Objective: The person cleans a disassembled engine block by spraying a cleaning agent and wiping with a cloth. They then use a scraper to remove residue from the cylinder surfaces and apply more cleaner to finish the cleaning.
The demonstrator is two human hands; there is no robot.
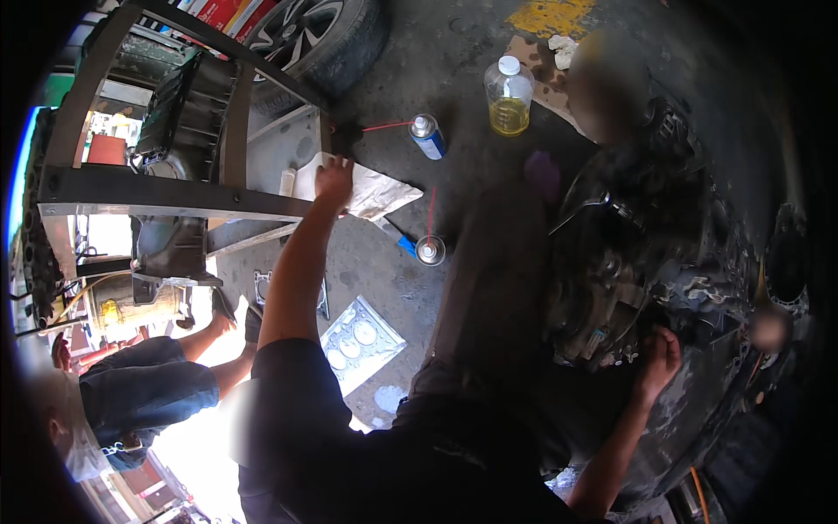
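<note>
My left hand [334, 181] reaches out to a crumpled white sheet [384, 194] beside a metal frame, its fingers closed on the sheet's near part. It may be paper or thin plastic. Just right of it stands a blue and white spray can [427, 138] with a red straw. A second spray can [430, 251], seen from above, also has a red straw, and a blue-handled tool [405, 243] lies against it. Over at the dark engine parts [611, 288], my right hand [661, 362] has its fingers curled; whatever they may hold is hidden.
A metal frame [175, 203] bearing engine parts rises at left, with a wheel [319, 44] behind. A packaged gasket [363, 343] lies on the floor. A jug [509, 98] of yellow liquid stands far right of centre, and a ratchet [602, 201] nearer. Another person [148, 384] is at left.
</note>
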